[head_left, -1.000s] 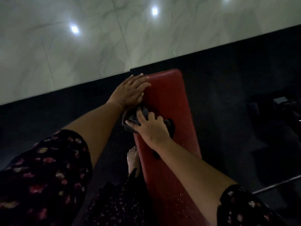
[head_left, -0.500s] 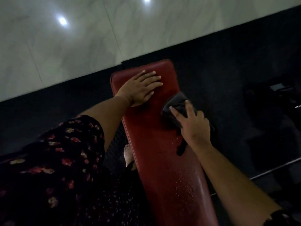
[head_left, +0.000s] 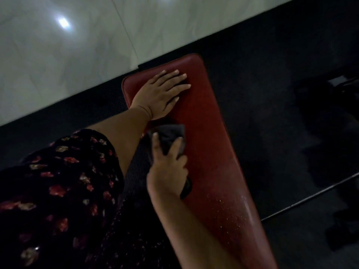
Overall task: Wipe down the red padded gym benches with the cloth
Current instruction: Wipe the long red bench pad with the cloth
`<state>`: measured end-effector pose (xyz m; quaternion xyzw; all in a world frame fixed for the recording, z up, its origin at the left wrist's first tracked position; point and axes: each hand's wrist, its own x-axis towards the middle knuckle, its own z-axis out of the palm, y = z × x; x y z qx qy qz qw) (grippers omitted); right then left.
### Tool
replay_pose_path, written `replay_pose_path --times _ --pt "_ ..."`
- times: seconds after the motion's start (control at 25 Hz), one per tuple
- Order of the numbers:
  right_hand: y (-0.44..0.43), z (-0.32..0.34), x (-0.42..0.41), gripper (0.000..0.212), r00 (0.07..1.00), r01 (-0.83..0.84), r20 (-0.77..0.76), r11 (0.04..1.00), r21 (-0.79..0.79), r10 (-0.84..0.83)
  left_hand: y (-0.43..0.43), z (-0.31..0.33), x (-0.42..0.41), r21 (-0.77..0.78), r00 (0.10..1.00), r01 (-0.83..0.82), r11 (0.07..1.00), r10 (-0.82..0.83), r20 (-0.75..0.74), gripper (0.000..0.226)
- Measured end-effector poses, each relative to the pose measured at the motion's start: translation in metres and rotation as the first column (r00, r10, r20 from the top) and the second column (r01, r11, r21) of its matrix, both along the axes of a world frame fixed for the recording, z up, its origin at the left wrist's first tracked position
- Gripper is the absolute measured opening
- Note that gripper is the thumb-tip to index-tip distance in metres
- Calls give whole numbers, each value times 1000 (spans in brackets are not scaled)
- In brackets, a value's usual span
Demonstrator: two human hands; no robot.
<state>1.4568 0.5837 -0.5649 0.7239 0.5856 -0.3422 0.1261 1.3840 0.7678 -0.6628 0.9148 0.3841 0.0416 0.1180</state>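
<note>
A long red padded bench [head_left: 209, 144] runs from the upper middle down to the lower right of the head view. My left hand [head_left: 161, 94] lies flat on its far end, fingers straight and spread. My right hand [head_left: 167, 167] presses a dark cloth [head_left: 171, 134] onto the bench's left edge, just below the left hand; the fingers lie over the cloth, and a corner of it sticks out under the wrist. Small droplets glisten on the nearer part of the pad.
Black rubber matting [head_left: 272, 94] surrounds the bench. Glossy pale floor tiles [head_left: 77, 55] fill the upper left. Dark gym equipment [head_left: 330, 98] stands at the right, with a thin metal bar [head_left: 310, 197] below it. My floral sleeve [head_left: 58, 181] covers the lower left.
My right hand has swept the cloth from the bench's right edge across to its left edge. The left hand stays flat on the far end.
</note>
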Motion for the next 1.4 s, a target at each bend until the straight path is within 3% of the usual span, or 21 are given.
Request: replay_pose_path --times 0.08,0.2,0.32,0.52,0.68,0.76,0.84,0.92,1.12,1.28,1.4 --pt "-12 -2 -23 78 980 -191 -44 981 13 192 -2 -1 0 31 1000 6 1000 -7 24 50" --pt "-29 -11 -9 73 890 -456 68 884 101 451 -1 -2 1 51 999 15 999 -17 39 52" --pt "-41 -19 33 82 848 -528 136 839 130 513 0 -1 0 12 999 8 1000 -8 31 56" --pt "-18 -18 114 74 915 -372 262 891 261 306 -1 -4 -4 75 998 31 997 -34 44 60" --pt "-2 -16 158 75 891 -273 416 946 173 181 -1 -1 -1 41 999 28 999 -29 17 60" --pt "2 -17 170 79 918 -38 397 994 103 -6 -2 -1 -2 29 999 18 999 -19 28 60" --pt "1 -19 173 81 905 286 318 958 38 -283 -2 -2 -3 40 999 9 999 -10 39 60" --pt "-9 -17 162 82 877 402 275 915 29 -394 -3 -3 -1 59 999 4 998 -6 41 59" --pt "-38 -3 98 90 949 257 172 964 66 -265 -5 -2 1 96 999 -18 995 15 29 57" --pt "-61 -4 34 90 999 -42 3 998 45 42 -6 -2 1 88 999 -25 996 23 24 56" --pt "-81 -14 23 86 963 -271 41 956 110 268 -5 -5 0 67 999 -37 997 34 33 55"
